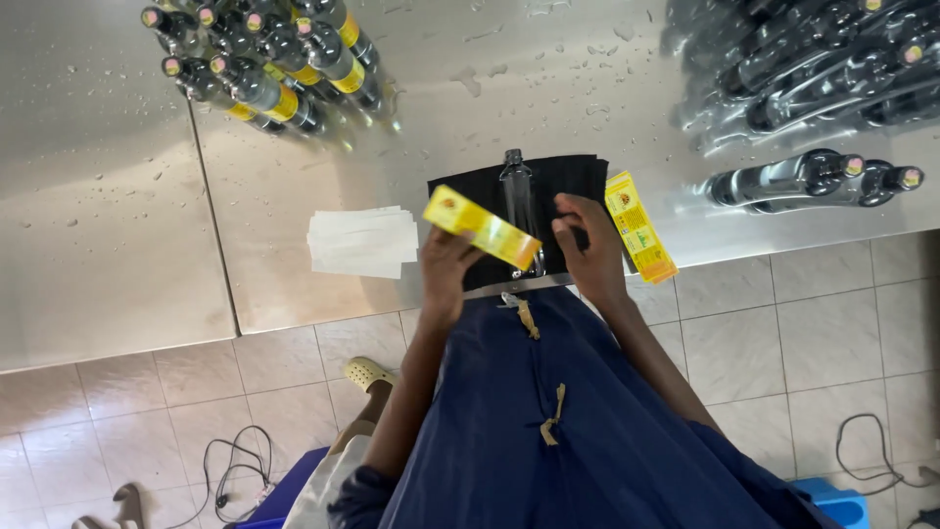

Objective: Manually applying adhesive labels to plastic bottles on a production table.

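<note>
A narrow yellow paper label (481, 227) with small red print is pinched at its left end by the left hand (446, 263). It slants down to the right and crosses in front of the lower part of a dark glass bottle (519, 206). That bottle is bare of any label and lies on its side on a black cloth pad (578, 176), its uncapped neck pointing away from the person. The right hand (587, 250) rests on the cloth pad just right of the bottle, fingers curled against the pad's surface. A stack of the same yellow labels (639, 227) lies just right of the cloth pad, touching its edge and tilted.
</note>
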